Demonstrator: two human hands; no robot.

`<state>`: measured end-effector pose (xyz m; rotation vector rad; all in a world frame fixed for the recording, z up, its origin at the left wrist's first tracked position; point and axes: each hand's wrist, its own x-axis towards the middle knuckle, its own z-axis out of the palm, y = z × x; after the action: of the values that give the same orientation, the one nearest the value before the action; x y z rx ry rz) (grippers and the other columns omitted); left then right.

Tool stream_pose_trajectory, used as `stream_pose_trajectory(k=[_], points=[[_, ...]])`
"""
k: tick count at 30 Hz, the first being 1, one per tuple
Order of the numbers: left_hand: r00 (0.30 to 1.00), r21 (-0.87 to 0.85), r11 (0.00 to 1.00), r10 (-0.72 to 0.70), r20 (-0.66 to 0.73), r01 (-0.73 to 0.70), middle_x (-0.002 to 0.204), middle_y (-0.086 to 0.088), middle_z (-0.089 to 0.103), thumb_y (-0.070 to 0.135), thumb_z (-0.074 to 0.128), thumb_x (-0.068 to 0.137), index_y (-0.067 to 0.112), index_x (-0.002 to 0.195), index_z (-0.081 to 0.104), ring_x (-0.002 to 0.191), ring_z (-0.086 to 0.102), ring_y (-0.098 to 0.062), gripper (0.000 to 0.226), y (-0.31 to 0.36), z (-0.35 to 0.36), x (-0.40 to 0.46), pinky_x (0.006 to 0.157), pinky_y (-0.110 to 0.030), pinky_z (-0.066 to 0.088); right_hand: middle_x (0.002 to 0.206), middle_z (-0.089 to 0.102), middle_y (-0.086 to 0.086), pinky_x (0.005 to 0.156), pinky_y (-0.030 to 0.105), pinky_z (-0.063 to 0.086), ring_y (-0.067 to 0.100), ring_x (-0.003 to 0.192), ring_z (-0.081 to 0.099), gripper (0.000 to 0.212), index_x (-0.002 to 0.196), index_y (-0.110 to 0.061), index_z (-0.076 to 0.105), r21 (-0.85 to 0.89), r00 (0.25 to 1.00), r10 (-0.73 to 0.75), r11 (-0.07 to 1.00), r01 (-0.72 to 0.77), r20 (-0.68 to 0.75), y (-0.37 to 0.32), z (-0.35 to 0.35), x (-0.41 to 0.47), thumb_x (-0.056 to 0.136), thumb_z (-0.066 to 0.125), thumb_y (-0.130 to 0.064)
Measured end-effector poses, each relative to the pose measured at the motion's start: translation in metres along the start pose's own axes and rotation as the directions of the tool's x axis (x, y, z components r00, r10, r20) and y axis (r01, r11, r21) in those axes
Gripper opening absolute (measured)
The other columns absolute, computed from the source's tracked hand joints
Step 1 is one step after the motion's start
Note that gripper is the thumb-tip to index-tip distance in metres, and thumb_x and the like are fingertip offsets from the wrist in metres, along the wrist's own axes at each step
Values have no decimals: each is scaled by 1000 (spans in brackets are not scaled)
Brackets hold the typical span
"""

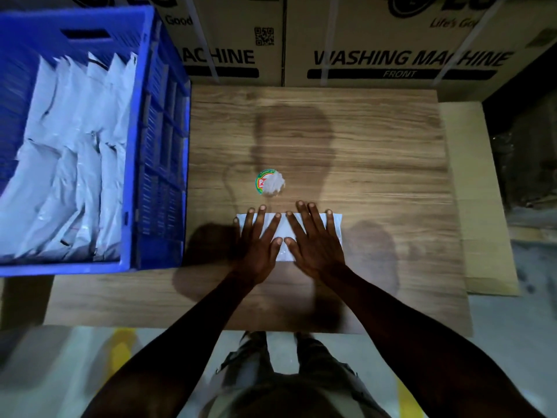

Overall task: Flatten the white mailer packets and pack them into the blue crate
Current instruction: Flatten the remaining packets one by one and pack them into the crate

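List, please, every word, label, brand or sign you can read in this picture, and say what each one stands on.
"WASHING MACHINE" and "FRONT": right cardboard box.
"ACHINE", its start hidden by the blue crate, and "Good": left cardboard box.
"Life's Go", cut off: right cardboard box.
QR code: left cardboard box, not legible.
Round sticker on the wooden table: lettering torn, too small.

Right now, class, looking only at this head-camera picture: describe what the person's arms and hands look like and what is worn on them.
Both forearms are bare up to the picture's lower edge: no sleeves show. The left hand and the right hand wear no gloves, and no rings, watch or bracelet can be seen. The fingernails are short and pale. The dim light hides finer marks.
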<state>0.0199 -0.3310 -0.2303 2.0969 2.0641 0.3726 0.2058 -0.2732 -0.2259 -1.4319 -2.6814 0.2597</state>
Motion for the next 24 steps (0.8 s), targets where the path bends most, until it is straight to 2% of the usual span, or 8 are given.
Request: stream_pose_trajectory(k=[5, 11, 15, 19, 24], points=[[999, 70, 997, -32, -20, 34, 168, -6, 19, 44, 26, 109, 28, 158, 31, 155, 14, -28, 53, 1, 3, -2, 121, -59, 18, 169, 22, 11, 124, 61, 13, 33, 157, 17, 63, 160, -21, 33, -27, 1000, 11, 1000, -11, 2, 0, 4, 2, 105, 37, -49], [999, 93, 996, -22, 29, 19, 168, -5, 18, 48, 24, 108, 29, 158, 32, 155, 14, -28, 54, 0, -3, -2, 119, -60, 20, 170, 18, 12, 122, 62, 16, 34, 157, 17, 64, 161, -20, 30, -30, 998, 6, 1000, -4, 66, 1, -1, 2, 106, 30, -52], [998, 73, 996, 51, 48, -55, 169, -5, 16, 55, 29, 105, 28, 159, 30, 156, 9, -30, 60, -9, -13, -4, 119, -65, 12, 171, 17, 11, 121, 65, 13, 35, 157, 16, 72, 161, -21, 31, -26, 999, -20, 999, 21, 40, 6, -13, -5, 102, 34, -62], [988, 86, 989, 113, 109, -123, 170, -4, 11, 68, 30, 99, 34, 159, 25, 157, 4, -29, 69, -19, -14, -16, 122, -63, 4, 171, 16, 12, 118, 72, 9, 37, 157, 13, 80, 161, -23, 30, -49, 997, -74, 996, 76, 38, 18, -12, -24, 97, 39, -71], [987, 41, 994, 94, 127, -100, 167, -4, 22, 64, 31, 101, 35, 157, 33, 155, 14, -30, 63, -17, -11, -14, 123, -59, 10, 168, 26, 13, 116, 73, 14, 39, 154, 23, 72, 158, -23, 38, -49, 995, -46, 998, 51, 88, 14, -11, -21, 99, 42, -65]])
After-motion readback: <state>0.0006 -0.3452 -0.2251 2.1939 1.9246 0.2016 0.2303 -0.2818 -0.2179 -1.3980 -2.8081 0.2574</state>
